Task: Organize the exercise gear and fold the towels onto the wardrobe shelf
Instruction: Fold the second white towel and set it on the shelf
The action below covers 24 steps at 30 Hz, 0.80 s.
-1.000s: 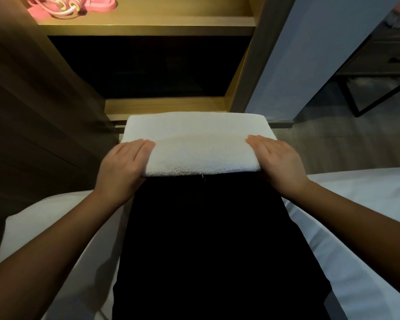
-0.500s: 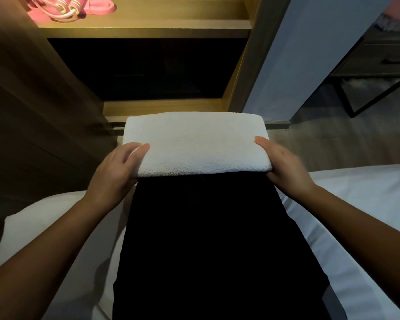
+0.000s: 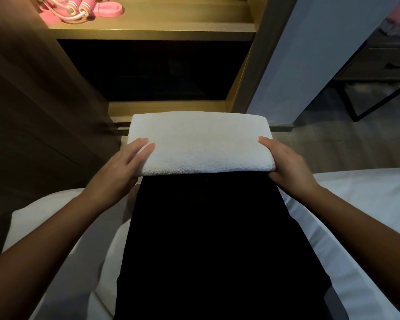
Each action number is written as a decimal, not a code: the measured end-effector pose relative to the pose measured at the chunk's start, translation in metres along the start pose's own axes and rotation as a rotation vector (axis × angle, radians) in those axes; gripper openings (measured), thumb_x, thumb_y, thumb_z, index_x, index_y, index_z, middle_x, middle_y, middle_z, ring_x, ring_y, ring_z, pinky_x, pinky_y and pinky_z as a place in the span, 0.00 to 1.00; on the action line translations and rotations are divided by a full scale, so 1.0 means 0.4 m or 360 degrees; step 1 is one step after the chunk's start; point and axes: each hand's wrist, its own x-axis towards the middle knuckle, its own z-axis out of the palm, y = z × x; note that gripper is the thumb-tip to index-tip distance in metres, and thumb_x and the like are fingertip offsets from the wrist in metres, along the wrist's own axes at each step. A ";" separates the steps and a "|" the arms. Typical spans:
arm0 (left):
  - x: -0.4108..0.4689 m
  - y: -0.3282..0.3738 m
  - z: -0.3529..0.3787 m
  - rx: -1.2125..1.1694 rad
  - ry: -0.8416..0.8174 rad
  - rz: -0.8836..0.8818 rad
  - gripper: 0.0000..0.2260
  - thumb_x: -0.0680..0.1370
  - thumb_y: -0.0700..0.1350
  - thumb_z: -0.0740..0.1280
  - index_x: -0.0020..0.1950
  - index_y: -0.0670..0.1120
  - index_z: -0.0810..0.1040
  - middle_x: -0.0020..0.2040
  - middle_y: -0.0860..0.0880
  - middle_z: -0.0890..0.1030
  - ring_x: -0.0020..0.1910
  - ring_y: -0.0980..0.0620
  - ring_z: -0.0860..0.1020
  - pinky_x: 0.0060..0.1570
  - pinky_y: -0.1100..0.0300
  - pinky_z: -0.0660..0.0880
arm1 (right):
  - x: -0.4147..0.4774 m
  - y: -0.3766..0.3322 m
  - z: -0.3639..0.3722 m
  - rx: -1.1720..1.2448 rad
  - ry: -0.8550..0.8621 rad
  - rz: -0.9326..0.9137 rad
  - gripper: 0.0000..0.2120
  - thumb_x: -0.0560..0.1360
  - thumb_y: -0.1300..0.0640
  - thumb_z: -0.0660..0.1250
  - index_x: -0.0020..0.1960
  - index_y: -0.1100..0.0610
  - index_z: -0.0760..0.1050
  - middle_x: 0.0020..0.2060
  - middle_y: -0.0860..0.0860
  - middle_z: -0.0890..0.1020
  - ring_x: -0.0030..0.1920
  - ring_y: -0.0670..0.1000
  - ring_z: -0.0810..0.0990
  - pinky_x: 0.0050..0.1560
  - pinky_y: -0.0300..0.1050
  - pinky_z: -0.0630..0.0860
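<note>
A folded white towel (image 3: 201, 144) lies across my lap, on black trousers (image 3: 208, 239), in front of the open wardrobe. My left hand (image 3: 123, 167) holds its near left corner, fingers flat on top and thumb hidden beneath. At the near right corner my right hand (image 3: 289, 167) holds the towel the same way, wrapped round the end. On the lit upper shelf (image 3: 171, 31) at top left lie pink exercise gear (image 3: 79, 8): a jump rope with pink handles and a pink band.
A dark empty compartment sits under the lit shelf, with a lower wooden shelf edge (image 3: 166, 108) just behind the towel. White bedding (image 3: 356, 204) spreads on both sides of my legs. A dark side table (image 3: 379, 65) stands at right.
Both hands slid outward from the towel's top to its near corners. The towel stayed on my lap, and more of the upper shelf came into view.
</note>
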 end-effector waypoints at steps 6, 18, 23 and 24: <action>-0.006 0.039 -0.025 -0.0761 0.0332 -0.0443 0.24 0.75 0.49 0.64 0.71 0.48 0.69 0.74 0.52 0.63 0.74 0.57 0.61 0.72 0.59 0.62 | 0.005 0.002 -0.031 0.0573 -0.0153 0.0128 0.27 0.77 0.44 0.66 0.72 0.41 0.61 0.70 0.32 0.65 0.68 0.34 0.65 0.66 0.34 0.65; 0.121 -0.017 -0.062 -0.2137 -0.0409 -0.2131 0.19 0.77 0.66 0.61 0.56 0.53 0.75 0.52 0.44 0.80 0.51 0.45 0.79 0.42 0.49 0.77 | 0.084 0.012 -0.058 0.1461 -0.0452 0.1513 0.20 0.74 0.32 0.61 0.54 0.46 0.73 0.48 0.53 0.79 0.45 0.53 0.80 0.41 0.46 0.78; 0.131 -0.029 -0.053 -0.2204 -0.0354 -0.2166 0.15 0.78 0.60 0.64 0.55 0.50 0.76 0.48 0.44 0.80 0.46 0.46 0.79 0.42 0.50 0.76 | 0.102 0.002 -0.040 0.1566 -0.0235 0.1476 0.10 0.78 0.44 0.63 0.53 0.49 0.73 0.51 0.53 0.77 0.50 0.53 0.78 0.40 0.48 0.78; 0.133 -0.030 -0.053 -0.2197 -0.0302 -0.2128 0.15 0.79 0.58 0.64 0.56 0.48 0.76 0.49 0.44 0.81 0.46 0.46 0.79 0.42 0.51 0.75 | 0.105 0.003 -0.037 0.1570 -0.0171 0.1418 0.10 0.79 0.45 0.63 0.55 0.50 0.73 0.53 0.53 0.77 0.51 0.54 0.78 0.40 0.48 0.79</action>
